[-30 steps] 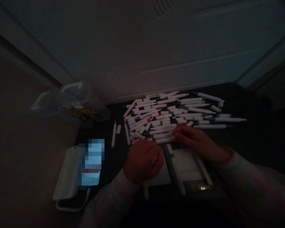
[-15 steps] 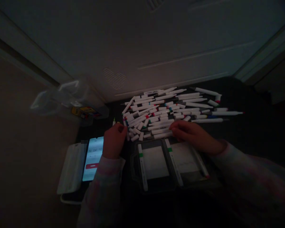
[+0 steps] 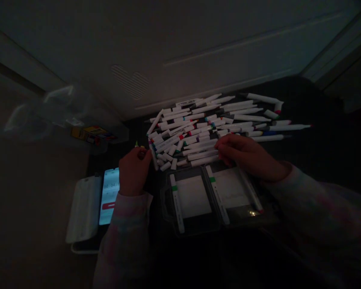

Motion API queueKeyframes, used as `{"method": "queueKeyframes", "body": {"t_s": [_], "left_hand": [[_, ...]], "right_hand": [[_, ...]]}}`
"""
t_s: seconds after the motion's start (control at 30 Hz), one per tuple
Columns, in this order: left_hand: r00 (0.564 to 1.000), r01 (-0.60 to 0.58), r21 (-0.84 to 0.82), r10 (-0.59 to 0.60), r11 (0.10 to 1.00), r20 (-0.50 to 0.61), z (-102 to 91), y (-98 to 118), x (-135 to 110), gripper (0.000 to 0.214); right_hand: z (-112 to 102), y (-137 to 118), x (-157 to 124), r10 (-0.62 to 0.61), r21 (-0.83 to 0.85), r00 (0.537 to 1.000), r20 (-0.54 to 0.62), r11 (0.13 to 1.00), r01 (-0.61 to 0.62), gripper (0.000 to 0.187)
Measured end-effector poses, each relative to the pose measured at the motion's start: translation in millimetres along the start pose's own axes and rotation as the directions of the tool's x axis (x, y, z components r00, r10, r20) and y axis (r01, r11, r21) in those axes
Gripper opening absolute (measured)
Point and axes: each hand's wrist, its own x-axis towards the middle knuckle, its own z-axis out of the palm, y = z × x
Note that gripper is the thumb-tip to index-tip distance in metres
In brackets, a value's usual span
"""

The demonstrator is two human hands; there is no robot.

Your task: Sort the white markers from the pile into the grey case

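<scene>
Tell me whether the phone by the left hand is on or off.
On: the phone screen glows pale with a red bar, beside the left hand.

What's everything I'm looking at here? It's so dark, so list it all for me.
markers: dozens, white with coloured bands, heaped in the middle
clear tray: one, transparent, nearest the person, three markers lying in it
phone: one, screen lit, left of the tray
white case: one, white, left of the phone
clear container: one, transparent with a yellow label, blurred, far left
door: one, white, behind the heap
left hand: closed around a green-tipped marker, beside the phone
right hand: fingers on the heap's near edge, grip unclear
</scene>
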Motion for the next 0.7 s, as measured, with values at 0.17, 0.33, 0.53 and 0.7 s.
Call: {"method": "queueKeyframes", "body": {"t_s": [0.17, 0.33, 0.53, 0.7], "left_hand": [[0.987, 0.090, -0.023, -0.092, 0.996, -0.135, -16.2, -14.2, 2.8, 0.028], [0.943, 0.212, -0.036, -0.214, 0.977, -0.255, -35.5, -32.1, 5.4, 0.031], [0.996, 0.089, 0.119, -0.090, 0.989, 0.003, -24.7, -30.6, 5.9, 0.026], [0.984, 0.021, 0.189, -0.053, 0.982, 0.169, -12.0, -24.5, 6.6, 0.023]], "right_hand": [[-0.9, 0.0, 1.0, 0.015, 0.053, 0.998, -0.061, 0.999, -0.011, 0.008], [-1.3, 1.8, 2.4, 0.017, 0.039, 0.998, -0.061, 0.999, -0.014, 0.011], [-1.0, 4.6, 3.8, 0.010, 0.029, 0.996, -0.090, 1.000, -0.008, 0.014], [-0.5, 7.1, 4.3, 0.006, 0.037, 0.996, -0.091, 0.999, -0.003, 0.015]]}}
